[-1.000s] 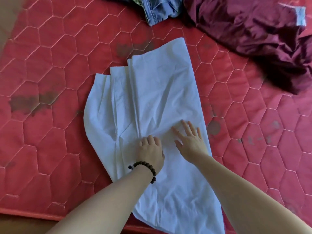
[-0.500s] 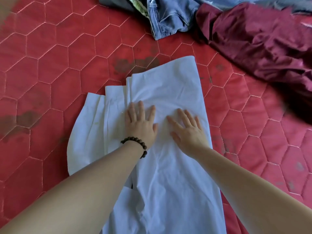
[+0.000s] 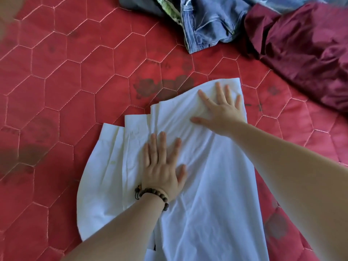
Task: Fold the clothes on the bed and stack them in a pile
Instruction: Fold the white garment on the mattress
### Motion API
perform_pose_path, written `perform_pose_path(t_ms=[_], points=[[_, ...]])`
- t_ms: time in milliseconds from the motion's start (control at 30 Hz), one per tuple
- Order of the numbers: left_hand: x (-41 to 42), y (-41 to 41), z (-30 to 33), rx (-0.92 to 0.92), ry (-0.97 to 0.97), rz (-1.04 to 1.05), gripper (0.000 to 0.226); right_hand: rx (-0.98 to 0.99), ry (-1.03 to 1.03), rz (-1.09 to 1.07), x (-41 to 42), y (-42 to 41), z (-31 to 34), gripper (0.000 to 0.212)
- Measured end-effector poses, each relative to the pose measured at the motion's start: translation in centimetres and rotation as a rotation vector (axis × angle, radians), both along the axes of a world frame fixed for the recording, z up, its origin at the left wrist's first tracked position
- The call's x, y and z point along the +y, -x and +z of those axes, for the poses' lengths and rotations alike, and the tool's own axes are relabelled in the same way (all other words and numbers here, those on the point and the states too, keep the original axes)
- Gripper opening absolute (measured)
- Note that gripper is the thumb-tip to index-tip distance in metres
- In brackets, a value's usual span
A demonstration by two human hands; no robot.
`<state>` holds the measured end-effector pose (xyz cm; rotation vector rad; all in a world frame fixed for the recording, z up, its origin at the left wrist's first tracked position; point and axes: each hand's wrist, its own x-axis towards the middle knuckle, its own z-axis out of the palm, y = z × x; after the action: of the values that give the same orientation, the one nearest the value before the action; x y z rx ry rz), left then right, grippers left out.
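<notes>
Over on the left, the red quilted bedspread [image 3: 56, 81] is lying bare, its hexagon stitching and dark flower prints showing. The white shirt [image 3: 207, 194] is lying lengthwise in the middle of the bed, running from the near edge up towards the unfolded heap, with its left side already turned in so that several layered edges are stepping down towards the left.

The left hand [image 3: 162, 166], a wooden bead bracelet [image 3: 152, 194] on its wrist, is pressing flat on the shirt's middle, fingers straight and slightly spread, gripping nothing. A second ago it was curled lower down near the hem; it has been sliding up the cloth since. The right hand [image 3: 222, 108] is resting flat too, fingers fanned wide and holding nothing, and it has travelled further, from beside the left hand up to the shirt's far end, just short of the top edge.

To my eye that is a smoothing stroke nearly run out: the creases are being pushed out before the next fold, probably bringing one end over the other. The pile has not been started in view.

Further right, at the top, a pair of blue jeans [image 3: 207, 27] and a crumpled maroon garment [image 3: 301, 53] are waiting, well apart from the shirt, with a grey piece [image 3: 139, 4] beside the jeans.
</notes>
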<state>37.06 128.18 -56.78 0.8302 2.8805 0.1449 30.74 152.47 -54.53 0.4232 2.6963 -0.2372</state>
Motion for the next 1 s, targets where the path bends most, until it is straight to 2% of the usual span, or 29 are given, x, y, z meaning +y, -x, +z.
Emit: perform_pose_path(t_ms=[133,267,467,567,633,800,1000], points=[[-0.1,0.1,-0.1,0.010,-0.016,-0.003,0.075,-0.035,-0.011,-0.006,-0.5,0.6,0.7,0.090],[-0.2,0.0,-0.3,0.007,-0.013,-0.004,0.073,0.108,-0.034,-0.017,-2.7,-2.4,1.2,0.078],[-0.2,0.0,0.4,-0.022,-0.033,0.002,0.069,0.211,0.043,0.012,-9.0,-14.7,-0.2,0.073],[0.0,-1.1,1.0,-0.082,0.089,0.018,0.065,0.208,0.011,-0.037,-11.5,-21.4,-1.3,0.074],[0.1,-3.4,1.7,-0.109,0.142,-0.029,0.062,0.194,-0.023,-0.065,-13.0,-25.0,-1.6,0.076],[-1.7,-14.3,3.7,-0.197,0.120,-0.320,0.064,0.121,0.002,-0.152,-16.0,-32.2,-0.4,0.074],[-8.8,-22.6,3.8,-0.275,0.285,-0.281,0.079,-0.049,0.051,-0.247,-18.7,-41.2,1.3,0.080]])
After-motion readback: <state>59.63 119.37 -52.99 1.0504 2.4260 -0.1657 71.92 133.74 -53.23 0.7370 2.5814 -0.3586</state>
